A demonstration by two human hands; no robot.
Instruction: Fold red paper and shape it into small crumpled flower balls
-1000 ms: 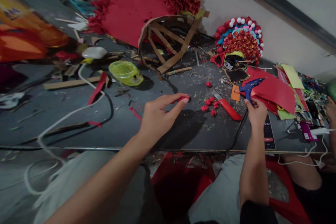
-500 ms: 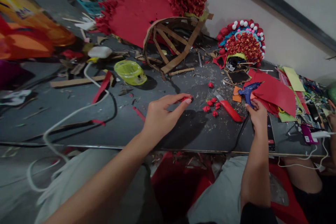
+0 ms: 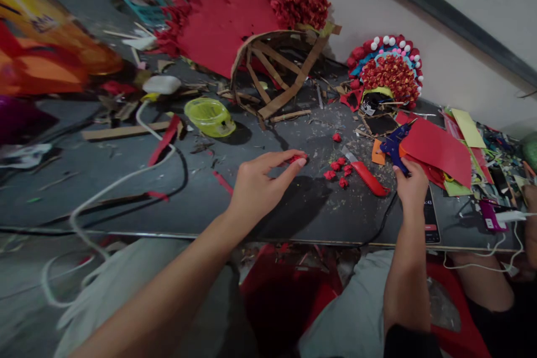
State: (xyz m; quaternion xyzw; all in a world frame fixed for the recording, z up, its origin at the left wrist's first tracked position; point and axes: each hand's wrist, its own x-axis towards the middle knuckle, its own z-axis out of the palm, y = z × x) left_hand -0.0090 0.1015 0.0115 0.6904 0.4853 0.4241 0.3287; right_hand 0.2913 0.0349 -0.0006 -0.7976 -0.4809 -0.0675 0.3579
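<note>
My left hand [image 3: 264,182] pinches a small crumpled red paper flower [image 3: 298,157] between thumb and fingertips, above the dark table. In my right hand [image 3: 411,182] is a blue hot glue gun [image 3: 394,145], held by its handle, its black cord trailing down over the table edge. Between the hands lie several similar red paper pieces [image 3: 336,165] in a loose cluster, with a single one [image 3: 336,137] a little farther back. A red box cutter [image 3: 370,178] with its blade out rests just right of the cluster.
A red fringed panel [image 3: 226,22] with a cardboard-strip frame [image 3: 281,70] stands at the back. Near it are a yellow-green plastic cup [image 3: 210,117], a decorated headdress [image 3: 388,70] and red paper sheets [image 3: 438,148]. A phone [image 3: 430,215] lies by my right wrist. Another person's hand [image 3: 531,198] shows at far right.
The glue gun has tilted and shifted slightly in my right hand. My left hand keeps its pinch on the red paper flower. The camera view has drifted a little.
</note>
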